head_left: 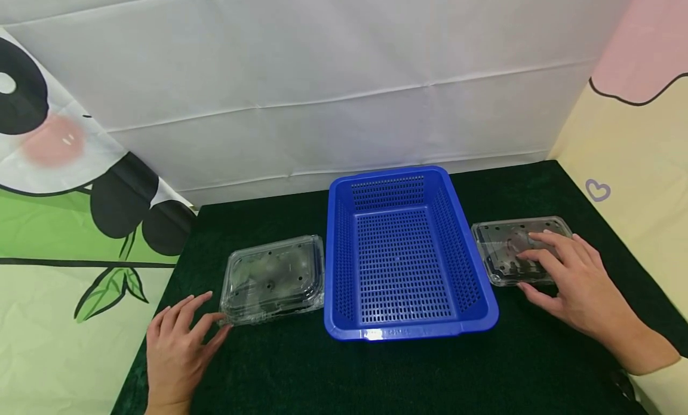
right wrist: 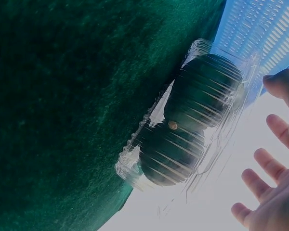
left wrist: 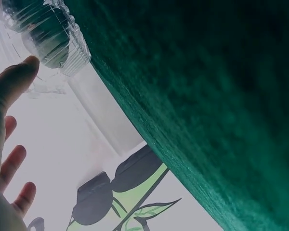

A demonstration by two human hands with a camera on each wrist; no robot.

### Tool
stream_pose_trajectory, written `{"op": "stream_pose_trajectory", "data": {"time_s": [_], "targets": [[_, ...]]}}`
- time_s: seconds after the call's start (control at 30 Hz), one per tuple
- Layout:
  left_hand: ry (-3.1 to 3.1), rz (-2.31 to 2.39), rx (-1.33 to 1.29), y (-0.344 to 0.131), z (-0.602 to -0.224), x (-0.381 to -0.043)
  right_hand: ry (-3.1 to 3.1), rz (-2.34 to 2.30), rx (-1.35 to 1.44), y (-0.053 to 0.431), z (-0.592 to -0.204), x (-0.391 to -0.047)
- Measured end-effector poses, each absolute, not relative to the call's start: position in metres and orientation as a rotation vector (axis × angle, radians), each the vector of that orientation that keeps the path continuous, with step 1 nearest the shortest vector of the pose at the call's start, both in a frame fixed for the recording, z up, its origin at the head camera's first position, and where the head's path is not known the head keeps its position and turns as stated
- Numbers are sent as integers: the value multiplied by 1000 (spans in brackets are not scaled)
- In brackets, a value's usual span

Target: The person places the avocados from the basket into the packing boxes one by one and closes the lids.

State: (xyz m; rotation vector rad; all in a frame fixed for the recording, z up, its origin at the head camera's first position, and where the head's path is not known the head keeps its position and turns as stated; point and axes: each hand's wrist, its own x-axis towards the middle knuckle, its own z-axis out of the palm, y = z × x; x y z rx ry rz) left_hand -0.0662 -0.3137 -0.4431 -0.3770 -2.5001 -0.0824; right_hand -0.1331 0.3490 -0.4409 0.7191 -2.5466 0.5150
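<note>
A clear plastic clamshell box [head_left: 271,277] lies closed on the left side of the table. My left hand [head_left: 180,349] is at its near left corner, fingers loosely spread. In the left wrist view the thumb [left wrist: 21,77] overlaps the box's lower side, and dark rounded fruits [left wrist: 50,43] show through its ribbed wall. A second clear clamshell box [head_left: 491,242] lies on the right. Over its near right part is my right hand [head_left: 586,283], fingers spread and slightly bent. The right wrist view shows dark green rounded fruits [right wrist: 209,86] inside, one with a tan spot.
Between the two boxes stands a blue perforated plastic basket [head_left: 411,328] with nothing in it. A dark green cloth [head_left: 376,379] covers the table. White fabric [head_left: 322,74] hangs behind, with printed cloth at both sides.
</note>
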Motion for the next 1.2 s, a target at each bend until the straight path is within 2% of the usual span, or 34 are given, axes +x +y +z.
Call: {"op": "stream_pose_trajectory", "data": {"time_s": [0.63,1.2], "targets": [[-2603,-34,-442,-311,-442,-68,-2544,508,714,349,-441,-133],[-2561,-94,-319,-331,-444,-71,-2551,510,696,351,-439,-132]]}}
